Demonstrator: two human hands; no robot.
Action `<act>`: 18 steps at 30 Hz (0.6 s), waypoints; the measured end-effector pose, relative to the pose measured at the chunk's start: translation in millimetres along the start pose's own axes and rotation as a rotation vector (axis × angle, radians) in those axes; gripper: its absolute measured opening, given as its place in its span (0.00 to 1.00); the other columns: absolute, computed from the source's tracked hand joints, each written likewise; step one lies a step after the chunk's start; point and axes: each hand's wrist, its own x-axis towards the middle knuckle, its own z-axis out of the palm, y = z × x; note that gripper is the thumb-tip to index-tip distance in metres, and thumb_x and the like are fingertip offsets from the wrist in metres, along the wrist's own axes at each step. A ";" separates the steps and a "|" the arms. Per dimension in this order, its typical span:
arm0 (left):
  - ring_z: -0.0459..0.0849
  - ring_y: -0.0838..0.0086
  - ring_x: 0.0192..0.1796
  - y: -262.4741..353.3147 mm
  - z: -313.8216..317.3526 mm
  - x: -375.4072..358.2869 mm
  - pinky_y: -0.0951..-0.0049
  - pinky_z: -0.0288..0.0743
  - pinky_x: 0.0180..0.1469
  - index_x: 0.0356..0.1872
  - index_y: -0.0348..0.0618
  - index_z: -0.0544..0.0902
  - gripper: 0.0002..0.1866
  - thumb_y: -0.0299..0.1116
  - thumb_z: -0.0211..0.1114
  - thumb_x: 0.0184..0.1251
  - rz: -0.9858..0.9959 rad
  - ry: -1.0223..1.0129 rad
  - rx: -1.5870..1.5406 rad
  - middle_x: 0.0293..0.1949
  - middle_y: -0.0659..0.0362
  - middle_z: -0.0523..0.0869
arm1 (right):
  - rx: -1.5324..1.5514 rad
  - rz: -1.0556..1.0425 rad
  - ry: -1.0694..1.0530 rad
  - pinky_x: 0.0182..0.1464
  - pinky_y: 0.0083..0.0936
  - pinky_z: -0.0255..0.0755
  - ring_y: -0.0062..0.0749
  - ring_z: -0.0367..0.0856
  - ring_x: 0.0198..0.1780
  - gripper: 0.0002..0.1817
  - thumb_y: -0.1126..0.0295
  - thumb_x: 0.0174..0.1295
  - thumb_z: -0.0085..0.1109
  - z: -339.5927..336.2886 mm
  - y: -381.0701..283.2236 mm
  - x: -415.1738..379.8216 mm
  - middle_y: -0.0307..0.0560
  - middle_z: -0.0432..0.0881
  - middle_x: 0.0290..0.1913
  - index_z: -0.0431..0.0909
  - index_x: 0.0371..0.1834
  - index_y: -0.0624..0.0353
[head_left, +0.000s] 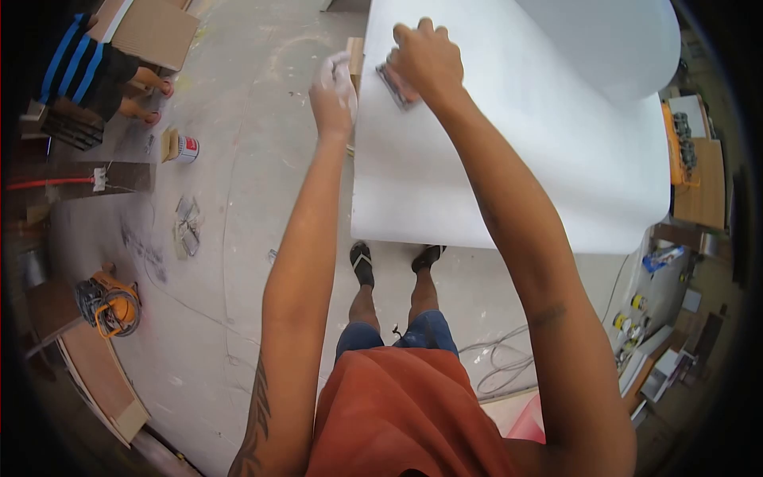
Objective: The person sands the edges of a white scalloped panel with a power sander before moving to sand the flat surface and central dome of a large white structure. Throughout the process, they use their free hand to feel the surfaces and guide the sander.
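Observation:
A large white panel (509, 167) with rounded corners fills the upper middle of the head view. On its surface near the left edge, my right hand (429, 63) is closed round a small flat block (397, 87), which looks like a sanding block. Beside the panel's left edge is my left hand (335, 91), blurred by motion, with whitish material about its fingers. Whether those fingers hold anything cannot be made out.
Another person (87, 67) sits at the upper left. A can (187, 149) and an orange machine (117, 308) stand on the floor at left. Cables (509, 362) lie by my feet. Cans and tools line the right.

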 end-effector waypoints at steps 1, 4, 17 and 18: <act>0.91 0.52 0.55 -4.6 12.5 5.9 0.60 0.81 0.61 0.59 0.37 0.86 0.15 0.31 0.56 0.82 -0.003 -0.010 -0.003 0.52 0.44 0.93 | -0.025 0.054 -0.003 0.45 0.46 0.85 0.54 0.85 0.52 0.12 0.63 0.63 0.66 3.2 6.6 9.5 0.54 0.84 0.49 0.88 0.49 0.49; 0.90 0.46 0.55 -13.5 30.2 21.5 0.57 0.81 0.60 0.60 0.36 0.86 0.17 0.31 0.54 0.83 0.023 -0.058 0.145 0.52 0.43 0.92 | -0.028 0.106 0.009 0.44 0.46 0.85 0.54 0.85 0.51 0.11 0.63 0.63 0.66 -5.6 14.3 -9.4 0.54 0.84 0.49 0.88 0.47 0.50; 0.60 0.57 0.87 -50.6 61.9 -27.5 0.50 0.50 0.89 0.78 0.45 0.75 0.26 0.38 0.52 0.85 0.342 -0.239 0.805 0.83 0.57 0.70 | -0.100 0.218 0.061 0.43 0.45 0.84 0.50 0.84 0.48 0.11 0.65 0.63 0.66 -35.1 69.2 -63.7 0.50 0.83 0.49 0.89 0.47 0.48; 0.60 0.57 0.87 -51.9 60.4 -24.6 0.49 0.50 0.89 0.78 0.44 0.75 0.26 0.38 0.53 0.84 0.300 -0.276 0.691 0.83 0.58 0.70 | -0.104 0.225 0.032 0.43 0.46 0.84 0.53 0.84 0.49 0.13 0.65 0.63 0.64 -31.5 83.9 -48.3 0.52 0.84 0.49 0.89 0.49 0.50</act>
